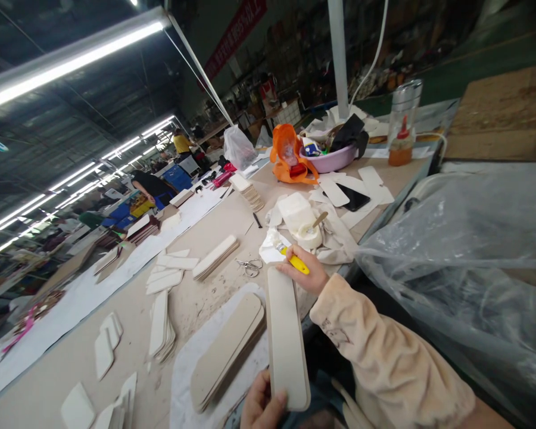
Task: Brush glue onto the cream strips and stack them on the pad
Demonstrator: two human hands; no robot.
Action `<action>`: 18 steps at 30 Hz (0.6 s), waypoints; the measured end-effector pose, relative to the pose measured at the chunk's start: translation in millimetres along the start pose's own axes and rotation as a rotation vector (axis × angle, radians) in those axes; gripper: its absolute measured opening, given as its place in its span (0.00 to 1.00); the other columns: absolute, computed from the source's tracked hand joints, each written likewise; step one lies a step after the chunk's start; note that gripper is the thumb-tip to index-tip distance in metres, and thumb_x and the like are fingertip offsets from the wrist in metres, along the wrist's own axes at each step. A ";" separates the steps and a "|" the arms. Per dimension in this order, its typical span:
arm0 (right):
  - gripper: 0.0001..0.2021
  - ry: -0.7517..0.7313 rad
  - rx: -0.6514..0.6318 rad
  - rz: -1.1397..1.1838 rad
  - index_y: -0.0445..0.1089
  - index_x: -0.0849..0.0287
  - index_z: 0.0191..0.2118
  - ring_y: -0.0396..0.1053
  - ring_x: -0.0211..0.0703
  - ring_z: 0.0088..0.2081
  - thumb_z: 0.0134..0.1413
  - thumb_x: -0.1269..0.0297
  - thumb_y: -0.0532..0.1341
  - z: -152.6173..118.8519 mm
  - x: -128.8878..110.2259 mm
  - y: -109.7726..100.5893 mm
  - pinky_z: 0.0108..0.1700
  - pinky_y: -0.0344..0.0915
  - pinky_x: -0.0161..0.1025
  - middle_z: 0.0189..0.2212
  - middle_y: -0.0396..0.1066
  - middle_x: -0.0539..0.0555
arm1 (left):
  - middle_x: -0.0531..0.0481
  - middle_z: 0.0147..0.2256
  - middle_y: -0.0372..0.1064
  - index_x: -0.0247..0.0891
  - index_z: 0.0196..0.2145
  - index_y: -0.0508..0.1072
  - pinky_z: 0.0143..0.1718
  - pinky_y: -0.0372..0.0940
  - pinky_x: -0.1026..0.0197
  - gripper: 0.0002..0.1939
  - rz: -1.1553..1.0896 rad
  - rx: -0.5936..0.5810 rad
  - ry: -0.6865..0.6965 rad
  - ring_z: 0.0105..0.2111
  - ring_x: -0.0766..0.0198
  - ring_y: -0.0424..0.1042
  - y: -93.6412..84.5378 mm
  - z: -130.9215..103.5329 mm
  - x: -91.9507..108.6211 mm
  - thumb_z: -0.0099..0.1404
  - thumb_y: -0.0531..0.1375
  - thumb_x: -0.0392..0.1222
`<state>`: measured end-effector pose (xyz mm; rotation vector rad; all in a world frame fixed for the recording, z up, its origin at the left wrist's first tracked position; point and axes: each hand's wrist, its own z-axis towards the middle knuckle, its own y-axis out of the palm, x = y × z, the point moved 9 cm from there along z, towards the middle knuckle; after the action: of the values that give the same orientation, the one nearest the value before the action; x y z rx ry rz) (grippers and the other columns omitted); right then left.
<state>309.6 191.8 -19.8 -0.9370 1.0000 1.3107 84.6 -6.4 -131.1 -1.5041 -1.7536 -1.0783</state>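
Note:
My left hand pinches the near end of a long cream strip with rounded corners, thumb on top. The strip is held up at the table's edge. In my right hand is a brush with a yellow handle, its bristles pointing away over a white patch. Fingers of this hand also touch the strip's far end. Just beyond lies a white container with an opening and a wooden stick in it. A stack of long beige pieces rests on white paper left of the strip.
Scissors, stacks of strips and loose pieces cover the table. Farther back are an orange bag, a lilac basin, a phone and a bottle. Plastic sheeting hangs at the right.

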 end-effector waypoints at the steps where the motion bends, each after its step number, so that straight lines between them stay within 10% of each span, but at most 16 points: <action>1: 0.16 -0.005 0.002 -0.003 0.57 0.54 0.33 0.57 0.36 0.25 0.49 0.54 0.64 -0.1 -1.0 0.6 0.28 0.57 0.35 0.24 0.60 0.45 | 0.47 0.28 0.74 0.36 0.36 0.73 0.29 0.59 0.63 0.20 -0.009 0.000 0.005 0.28 0.63 0.70 -0.7 -0.3 -0.4 0.48 0.70 0.50; 10: 0.20 -0.003 -0.225 0.055 0.54 0.53 0.38 0.56 0.34 0.24 0.47 0.55 0.67 -8.3 -6.4 28.9 0.27 0.55 0.33 0.24 0.58 0.42 | 0.51 0.24 0.69 0.36 0.34 0.74 0.27 0.57 0.64 0.19 -0.145 0.001 -0.014 0.23 0.67 0.66 4.0 -2.3 -3.3 0.49 0.70 0.49; 18: 0.20 0.043 -0.149 0.107 0.53 0.53 0.36 0.55 0.35 0.23 0.47 0.55 0.66 -10.3 5.0 30.3 0.26 0.54 0.33 0.22 0.57 0.42 | 0.49 0.27 0.71 0.36 0.36 0.74 0.29 0.58 0.64 0.20 -0.147 0.003 0.014 0.26 0.65 0.67 8.6 -3.6 0.5 0.50 0.69 0.50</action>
<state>278.8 185.0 -27.3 -1.0397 1.0077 1.4754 92.7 -8.9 -127.1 -1.3803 -1.8792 -1.1548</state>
